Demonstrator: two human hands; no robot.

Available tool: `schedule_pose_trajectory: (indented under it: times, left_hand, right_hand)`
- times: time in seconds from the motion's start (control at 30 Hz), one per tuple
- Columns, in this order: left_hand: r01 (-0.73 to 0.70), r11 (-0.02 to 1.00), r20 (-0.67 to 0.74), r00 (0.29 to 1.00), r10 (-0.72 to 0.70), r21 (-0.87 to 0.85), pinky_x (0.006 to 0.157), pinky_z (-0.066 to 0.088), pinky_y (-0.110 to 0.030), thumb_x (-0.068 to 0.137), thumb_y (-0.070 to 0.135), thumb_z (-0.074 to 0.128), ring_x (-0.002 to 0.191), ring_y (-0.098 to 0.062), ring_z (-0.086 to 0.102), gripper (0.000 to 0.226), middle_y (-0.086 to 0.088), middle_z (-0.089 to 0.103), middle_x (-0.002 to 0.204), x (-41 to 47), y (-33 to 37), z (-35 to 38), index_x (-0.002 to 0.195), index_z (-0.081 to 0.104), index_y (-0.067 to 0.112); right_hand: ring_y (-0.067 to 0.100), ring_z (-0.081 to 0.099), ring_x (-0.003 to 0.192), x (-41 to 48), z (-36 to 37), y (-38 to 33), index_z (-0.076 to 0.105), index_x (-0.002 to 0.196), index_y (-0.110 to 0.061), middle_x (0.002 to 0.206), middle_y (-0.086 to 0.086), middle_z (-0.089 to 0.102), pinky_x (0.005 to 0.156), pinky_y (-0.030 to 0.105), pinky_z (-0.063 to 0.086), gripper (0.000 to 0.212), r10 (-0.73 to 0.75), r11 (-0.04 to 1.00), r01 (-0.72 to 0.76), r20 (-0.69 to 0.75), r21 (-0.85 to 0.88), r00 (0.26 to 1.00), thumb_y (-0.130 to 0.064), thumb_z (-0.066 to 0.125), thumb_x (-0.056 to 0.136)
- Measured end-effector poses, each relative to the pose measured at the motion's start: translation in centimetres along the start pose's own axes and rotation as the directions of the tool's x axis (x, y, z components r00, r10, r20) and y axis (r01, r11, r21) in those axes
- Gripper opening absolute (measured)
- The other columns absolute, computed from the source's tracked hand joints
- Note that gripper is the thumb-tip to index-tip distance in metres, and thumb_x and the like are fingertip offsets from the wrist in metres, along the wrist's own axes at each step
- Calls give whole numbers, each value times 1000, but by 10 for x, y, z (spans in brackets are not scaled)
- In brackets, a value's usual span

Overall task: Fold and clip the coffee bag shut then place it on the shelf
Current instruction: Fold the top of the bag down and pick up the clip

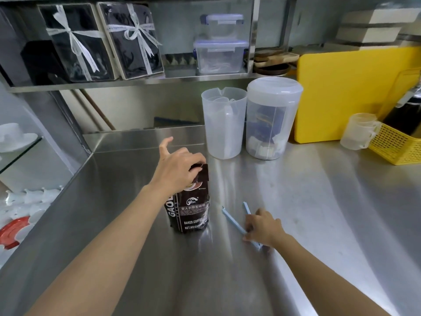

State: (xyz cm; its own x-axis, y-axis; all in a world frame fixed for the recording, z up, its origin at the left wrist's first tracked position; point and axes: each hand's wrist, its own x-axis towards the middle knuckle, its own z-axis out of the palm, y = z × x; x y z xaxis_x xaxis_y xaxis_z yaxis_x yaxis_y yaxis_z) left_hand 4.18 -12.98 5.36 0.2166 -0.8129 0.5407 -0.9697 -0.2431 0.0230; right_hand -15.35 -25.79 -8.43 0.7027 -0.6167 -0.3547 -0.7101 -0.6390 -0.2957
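Observation:
A dark coffee bag [192,210] with white lettering stands upright on the steel counter [319,213]. My left hand [176,172] pinches the bag's top edge, with the index finger sticking up. To the right of the bag lies a light blue bag clip [234,221], opened into a V on the counter. My right hand [263,226] rests on the clip's hinge end and its fingers close around it. The steel shelf [136,82] runs along the wall above the counter.
On the shelf stand two ribboned black gift boxes [102,39] and stacked clear containers [219,45]. Behind the bag are a clear pitcher [223,124] and a lidded jar [271,119]. A yellow board [346,92], cup [360,131] and yellow basket [396,147] sit at right.

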Motion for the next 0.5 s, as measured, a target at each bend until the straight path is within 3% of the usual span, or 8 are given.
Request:
schedule_pose_trajectory:
  times: [0.13, 0.23, 0.37, 0.5]
  left_hand:
    - [-26, 1000, 21, 999, 25, 17, 106, -1, -50, 80, 18, 63, 88, -18, 56, 10, 2, 67, 77, 1, -1, -1, 89, 64, 22]
    - [-24, 1000, 33, 999, 24, 16, 106, -2, -51, 79, 20, 64, 89, -17, 54, 11, 3, 64, 76, 1, -2, -4, 90, 64, 24]
    - [-26, 1000, 45, 999, 25, 16, 106, -5, -47, 81, 22, 62, 90, -15, 52, 11, 3, 63, 76, 2, -4, -6, 91, 63, 25]
    - [-34, 999, 56, 998, 32, 23, 106, -8, -42, 82, 24, 60, 91, -13, 52, 11, 2, 63, 77, 4, -5, -5, 92, 62, 26]
  right_hand:
    - [33, 52, 101, 3, 5, 3, 57, 91, -12, 111, 15, 52, 80, 36, 41, 15, -33, 998, 37, -88, 42, 996, -16, 55, 76]
    - [32, 56, 94, 4, -4, 5, 62, 87, -6, 103, 20, 61, 71, 26, 39, 13, -11, 959, 55, -159, 277, 987, -5, 56, 76]
    - [27, 53, 70, 1, -30, 2, 57, 71, -16, 82, 17, 59, 57, 25, 38, 18, 0, 844, 119, -221, 523, 975, 1, 58, 75]
    - [25, 49, 62, -1, -59, -6, 54, 67, -21, 75, 16, 56, 61, 32, 43, 22, -25, 731, 215, -289, 648, 957, -5, 62, 79]
